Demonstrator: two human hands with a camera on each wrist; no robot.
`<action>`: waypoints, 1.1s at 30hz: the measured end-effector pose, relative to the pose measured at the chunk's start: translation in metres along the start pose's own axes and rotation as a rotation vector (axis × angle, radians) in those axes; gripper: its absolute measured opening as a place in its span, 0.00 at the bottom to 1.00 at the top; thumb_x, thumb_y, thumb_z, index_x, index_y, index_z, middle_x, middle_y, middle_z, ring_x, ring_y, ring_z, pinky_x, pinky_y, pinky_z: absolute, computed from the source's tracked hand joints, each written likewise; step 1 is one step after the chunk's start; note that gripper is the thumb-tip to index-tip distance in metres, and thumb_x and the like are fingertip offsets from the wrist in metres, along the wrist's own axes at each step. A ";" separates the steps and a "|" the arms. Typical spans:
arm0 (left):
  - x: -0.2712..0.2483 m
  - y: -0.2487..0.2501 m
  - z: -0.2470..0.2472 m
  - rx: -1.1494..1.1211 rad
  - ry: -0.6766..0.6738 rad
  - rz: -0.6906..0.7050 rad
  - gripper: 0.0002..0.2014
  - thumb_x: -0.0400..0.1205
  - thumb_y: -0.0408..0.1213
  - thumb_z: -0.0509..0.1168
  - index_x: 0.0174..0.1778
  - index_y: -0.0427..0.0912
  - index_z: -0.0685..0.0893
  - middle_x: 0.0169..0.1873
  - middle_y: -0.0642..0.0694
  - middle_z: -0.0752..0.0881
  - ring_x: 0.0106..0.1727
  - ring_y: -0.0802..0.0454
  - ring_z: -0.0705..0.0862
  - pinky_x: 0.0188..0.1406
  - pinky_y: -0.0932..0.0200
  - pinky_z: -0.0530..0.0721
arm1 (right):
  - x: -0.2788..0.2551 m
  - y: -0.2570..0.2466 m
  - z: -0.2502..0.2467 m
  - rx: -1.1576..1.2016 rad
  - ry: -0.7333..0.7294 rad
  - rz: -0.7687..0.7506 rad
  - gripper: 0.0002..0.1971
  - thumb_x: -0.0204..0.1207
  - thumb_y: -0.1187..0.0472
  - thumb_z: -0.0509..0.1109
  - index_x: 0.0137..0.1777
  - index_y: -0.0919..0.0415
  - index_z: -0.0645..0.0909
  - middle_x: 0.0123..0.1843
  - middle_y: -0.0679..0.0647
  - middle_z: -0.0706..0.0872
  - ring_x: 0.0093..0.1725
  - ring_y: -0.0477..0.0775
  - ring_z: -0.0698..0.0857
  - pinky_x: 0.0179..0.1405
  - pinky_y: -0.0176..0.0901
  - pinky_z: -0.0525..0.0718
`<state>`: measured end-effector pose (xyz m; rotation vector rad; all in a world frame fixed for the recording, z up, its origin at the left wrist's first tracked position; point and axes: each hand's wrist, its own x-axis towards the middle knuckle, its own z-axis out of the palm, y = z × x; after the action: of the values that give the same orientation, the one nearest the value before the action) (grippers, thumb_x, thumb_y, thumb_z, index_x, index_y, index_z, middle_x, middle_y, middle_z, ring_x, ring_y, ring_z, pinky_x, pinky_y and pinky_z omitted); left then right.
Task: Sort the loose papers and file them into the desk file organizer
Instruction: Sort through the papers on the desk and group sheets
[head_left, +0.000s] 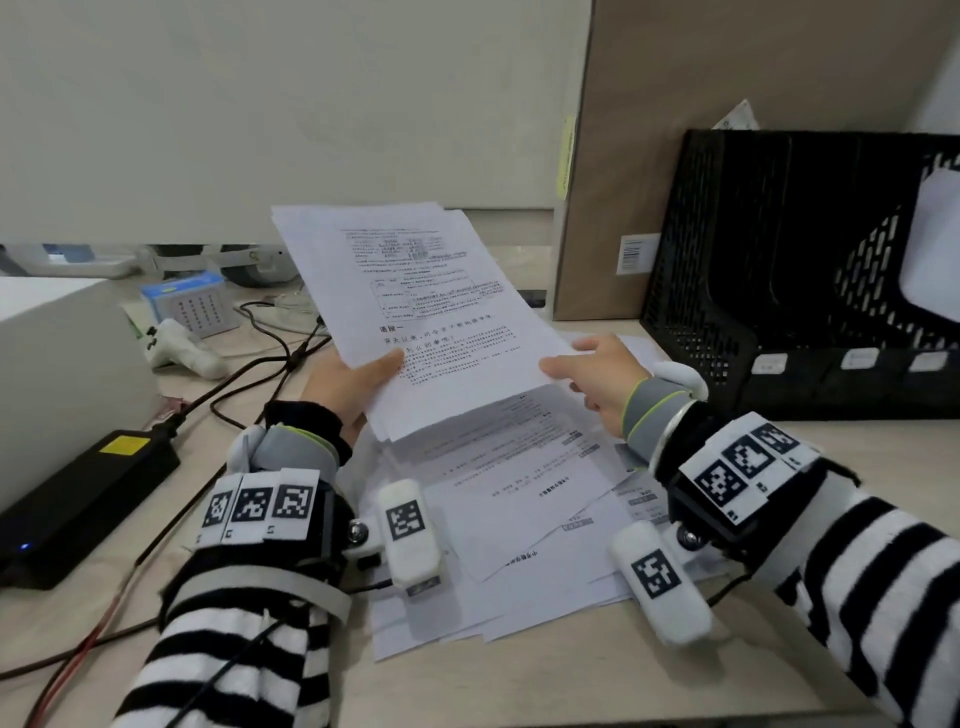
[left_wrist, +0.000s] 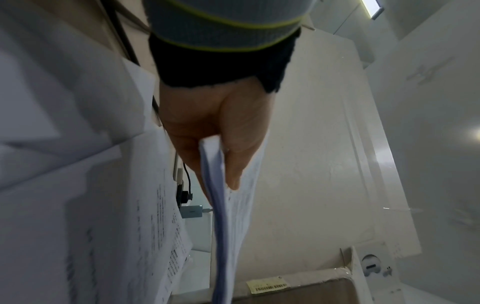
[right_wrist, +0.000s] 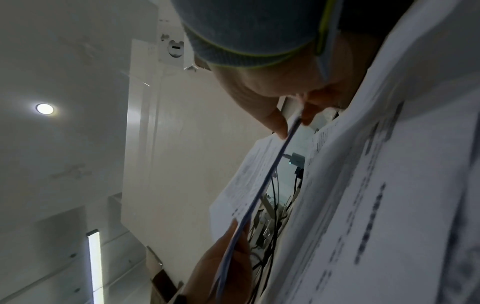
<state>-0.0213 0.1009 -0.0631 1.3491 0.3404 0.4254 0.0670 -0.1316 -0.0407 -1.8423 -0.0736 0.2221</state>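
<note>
A stack of printed white papers (head_left: 415, 296) is raised above the desk, tilted up toward me. My left hand (head_left: 353, 384) grips its lower left edge, thumb on top. My right hand (head_left: 597, 374) pinches its lower right corner. In the left wrist view the stack (left_wrist: 218, 205) shows edge-on between thumb and fingers of the left hand (left_wrist: 221, 131). In the right wrist view the right hand (right_wrist: 291, 115) pinches the same edge (right_wrist: 262, 193). More loose papers (head_left: 519, 509) lie scattered on the desk beneath. The black mesh file organizer (head_left: 800, 270) stands at the right.
A cardboard panel (head_left: 727, 130) leans behind the organizer. At the left lie a black power brick (head_left: 88, 499), cables (head_left: 249, 374), a white box (head_left: 57, 364), a blue-and-white box (head_left: 192, 301) and a white controller (head_left: 182, 348). A white partition (head_left: 260, 104) closes the back.
</note>
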 end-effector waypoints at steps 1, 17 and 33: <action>0.001 0.000 -0.001 0.000 -0.007 0.013 0.15 0.80 0.28 0.68 0.62 0.37 0.82 0.51 0.45 0.89 0.47 0.50 0.90 0.43 0.56 0.90 | 0.002 0.000 -0.004 -0.036 0.028 -0.020 0.30 0.72 0.58 0.76 0.73 0.57 0.68 0.63 0.56 0.79 0.58 0.55 0.80 0.45 0.42 0.76; -0.003 0.010 0.012 0.033 0.016 0.094 0.11 0.74 0.45 0.75 0.46 0.45 0.85 0.41 0.45 0.91 0.43 0.46 0.90 0.45 0.51 0.88 | 0.007 -0.008 0.008 0.181 -0.207 -0.167 0.24 0.80 0.66 0.68 0.72 0.57 0.63 0.53 0.50 0.80 0.45 0.44 0.81 0.31 0.29 0.79; 0.010 -0.002 0.006 -0.008 0.134 -0.072 0.11 0.83 0.36 0.66 0.60 0.37 0.81 0.55 0.41 0.87 0.53 0.41 0.86 0.57 0.47 0.82 | 0.001 -0.007 0.009 0.328 -0.322 -0.080 0.07 0.82 0.59 0.66 0.55 0.60 0.81 0.48 0.55 0.88 0.41 0.50 0.86 0.35 0.38 0.87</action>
<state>-0.0093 0.1000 -0.0641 1.2997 0.4962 0.4581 0.0668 -0.1205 -0.0366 -1.4620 -0.3157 0.4471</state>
